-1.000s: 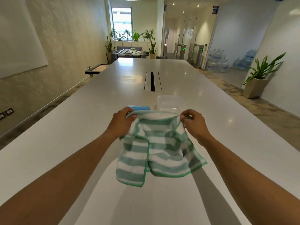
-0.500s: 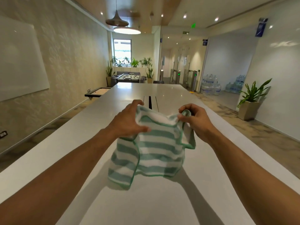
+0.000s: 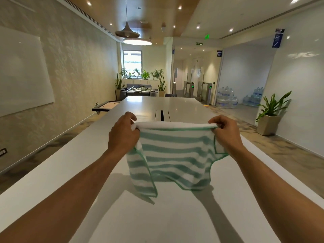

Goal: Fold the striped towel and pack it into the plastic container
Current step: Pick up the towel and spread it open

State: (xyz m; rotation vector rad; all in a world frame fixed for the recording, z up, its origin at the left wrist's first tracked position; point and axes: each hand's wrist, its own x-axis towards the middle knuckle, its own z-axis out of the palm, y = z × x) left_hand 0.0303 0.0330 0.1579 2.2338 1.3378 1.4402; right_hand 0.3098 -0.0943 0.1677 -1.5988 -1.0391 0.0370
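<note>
Head view: towel point(image 3: 175, 155) stretched above surface point(image 3: 157, 216), corners pinched by left hand point(image 3: 122, 134) and right hand point(image 3: 226, 134) fingers, likely squaring for folding.

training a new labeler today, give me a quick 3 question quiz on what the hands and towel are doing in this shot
1. True or false: the towel lies flat on the table.
2. Which part of the towel do the hands pinch? A) its bottom corners B) its top edge C) its middle
3. Fill in: the left hand and the right hand hold the towel stretched ____ between them.

Key:
1. False; it hangs in the air above the table, gripped by both hands.
2. B
3. wide (spread out); the lower part hangs unevenly, one flap lower on the left.
</note>
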